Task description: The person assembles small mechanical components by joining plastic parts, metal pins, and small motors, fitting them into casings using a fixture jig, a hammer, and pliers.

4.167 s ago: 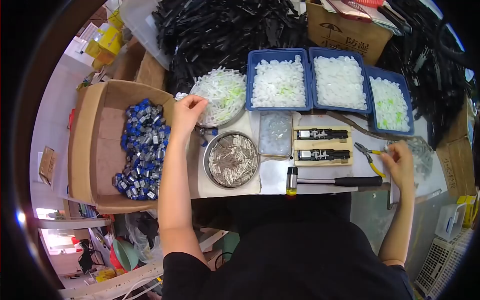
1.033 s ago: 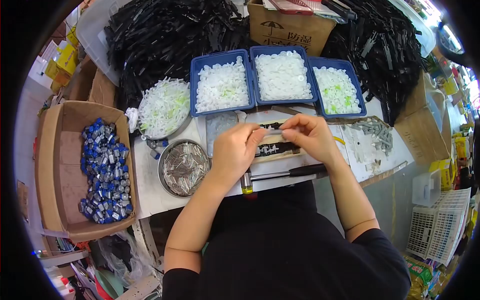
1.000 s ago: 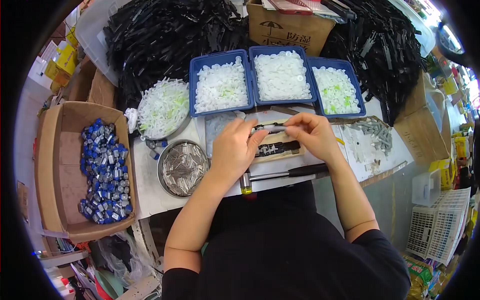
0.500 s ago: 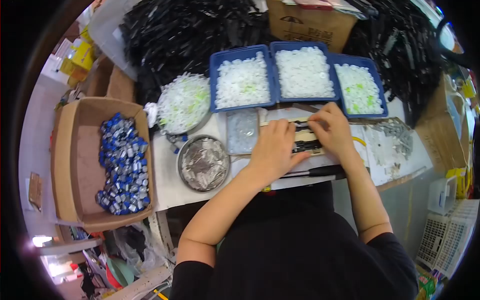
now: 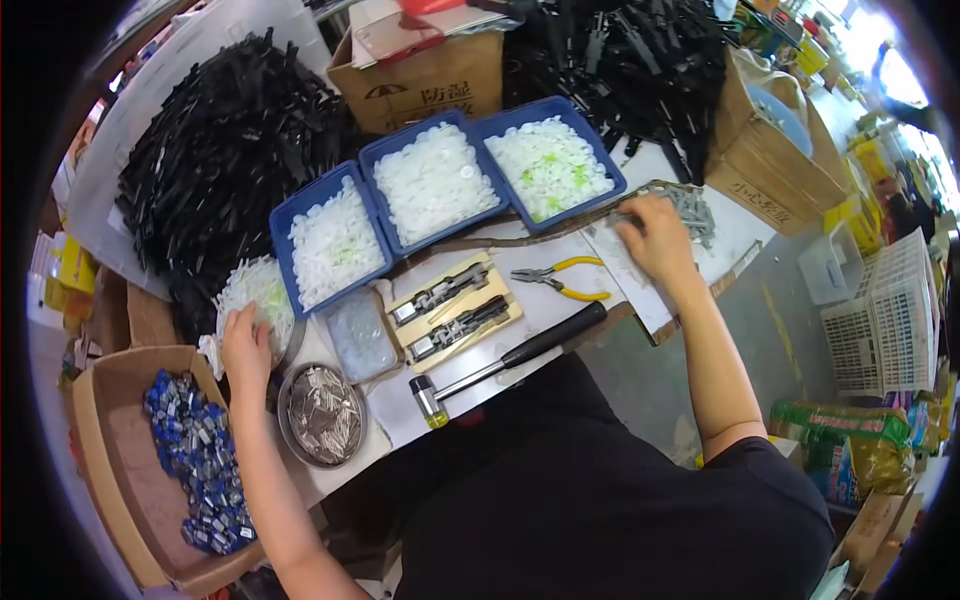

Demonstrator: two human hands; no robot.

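My left hand reaches to the front edge of the round bowl of white and green plastic pieces; its fingertips are partly hidden among them. My right hand is over the small grey parts at the right, fingers bent downward, and what they hold is too small to tell. Between the hands lies a wooden fixture with two black assemblies in its slots. Yellow-handled pliers rest right of it, and a hammer lies in front.
Three blue trays of white pieces stand behind the fixture. A metal bowl of pins and a clear container are at the left front. A cardboard box holds blue and silver parts. Black strips are piled behind.
Both hands have left the fixture, my left hand to the bowl of white and green pieces, my right hand to the grey parts. The view has turned. Pliers and both assemblies are uncovered.
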